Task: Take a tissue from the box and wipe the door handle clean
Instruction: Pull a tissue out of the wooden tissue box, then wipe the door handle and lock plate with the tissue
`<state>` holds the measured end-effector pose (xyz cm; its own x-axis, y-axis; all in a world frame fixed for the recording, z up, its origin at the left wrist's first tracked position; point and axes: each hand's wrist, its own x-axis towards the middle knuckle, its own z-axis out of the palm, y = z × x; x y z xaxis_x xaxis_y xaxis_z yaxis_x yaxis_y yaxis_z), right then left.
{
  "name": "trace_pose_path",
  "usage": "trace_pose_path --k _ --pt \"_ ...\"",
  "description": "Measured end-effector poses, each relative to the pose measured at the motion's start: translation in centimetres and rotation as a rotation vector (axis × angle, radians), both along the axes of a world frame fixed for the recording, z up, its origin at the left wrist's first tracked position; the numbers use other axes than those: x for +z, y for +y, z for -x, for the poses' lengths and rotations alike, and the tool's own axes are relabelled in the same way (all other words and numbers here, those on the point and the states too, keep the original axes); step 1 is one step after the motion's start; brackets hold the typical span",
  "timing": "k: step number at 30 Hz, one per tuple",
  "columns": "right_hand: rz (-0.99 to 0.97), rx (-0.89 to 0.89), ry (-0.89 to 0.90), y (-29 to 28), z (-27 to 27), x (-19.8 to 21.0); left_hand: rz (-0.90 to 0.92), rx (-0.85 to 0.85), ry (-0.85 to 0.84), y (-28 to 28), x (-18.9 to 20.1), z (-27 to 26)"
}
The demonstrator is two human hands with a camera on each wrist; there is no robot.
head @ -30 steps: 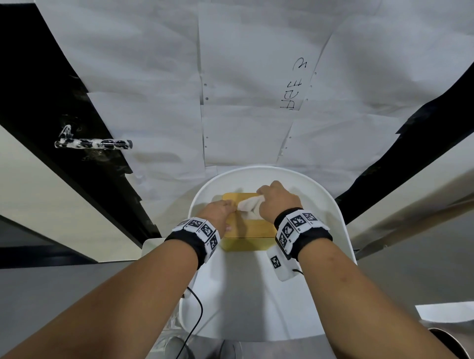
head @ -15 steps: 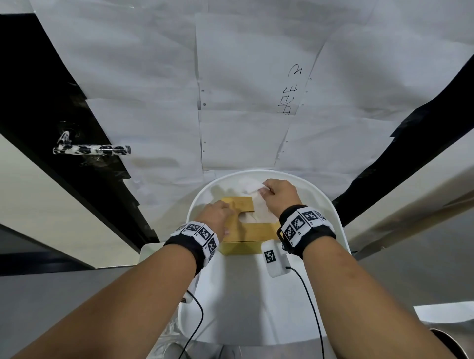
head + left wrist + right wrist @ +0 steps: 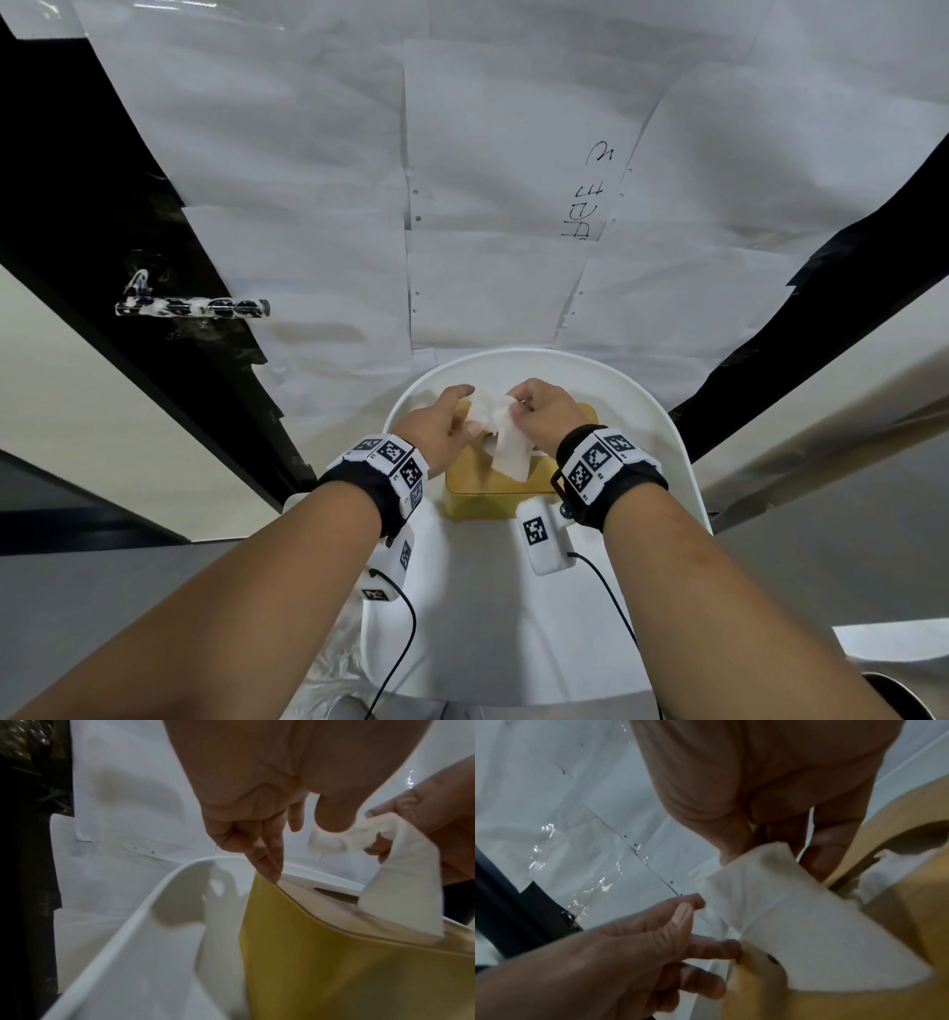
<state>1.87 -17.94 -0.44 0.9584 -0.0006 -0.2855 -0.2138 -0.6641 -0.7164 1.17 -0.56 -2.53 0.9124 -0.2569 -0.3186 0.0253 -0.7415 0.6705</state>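
Hands above the yellow tissue box

Our right hand pinches the white paper tissue above the slot; our left hand, fingers relaxed, touches the box's corner on the white tray.

tissue: soft matt paper | box: smooth yellow plastic | tray: glossy white plastic

Both bare forearms end in black wristbands topped with white blocks printed with black square markers, and under each wrist hangs a small white camera pod bearing its own marker, a thin black cable trailing from it.
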Motion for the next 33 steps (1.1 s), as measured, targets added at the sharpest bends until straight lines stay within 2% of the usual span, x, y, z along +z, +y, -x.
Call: trace_pose_path --k 5,9,12,17,20,25,30,33 --pt "0.084 0.109 0.055 0.9 0.0 -0.2 -0.05 -0.016 -0.018 0.1 0.2 -0.2" --pt "-0.036 0.114 0.101 1.1 0.0 0.0 -0.052 0.02 -0.071 0.2 0.1 -0.6" --pt "-0.086 0.197 0.181 0.9 0.4 0.2 -0.035 0.085 -0.098 0.4 0.4 -0.7" --pt "0.096 0.149 0.024 1.2 0.4 0.5 -0.009 0.187 -0.16 0.9 1.3 -0.6" --pt "0.125 0.135 -0.082 1.8 0.2 1.3 0.041 0.234 -0.201 1.5 2.0 -0.3" --pt "0.134 0.166 -0.028 2.9 -0.3 2.2 0.095 0.244 -0.203 2.1 3.0 0.3" --pt "0.038 0.264 0.064 3.6 0.6 2.6 -0.011 0.226 -0.23 2.5 4.1 0.7" --pt "0.126 0.36 0.074 3.9 0.8 2.4 -0.016 0.275 -0.262 2.9 4.9 1.0"
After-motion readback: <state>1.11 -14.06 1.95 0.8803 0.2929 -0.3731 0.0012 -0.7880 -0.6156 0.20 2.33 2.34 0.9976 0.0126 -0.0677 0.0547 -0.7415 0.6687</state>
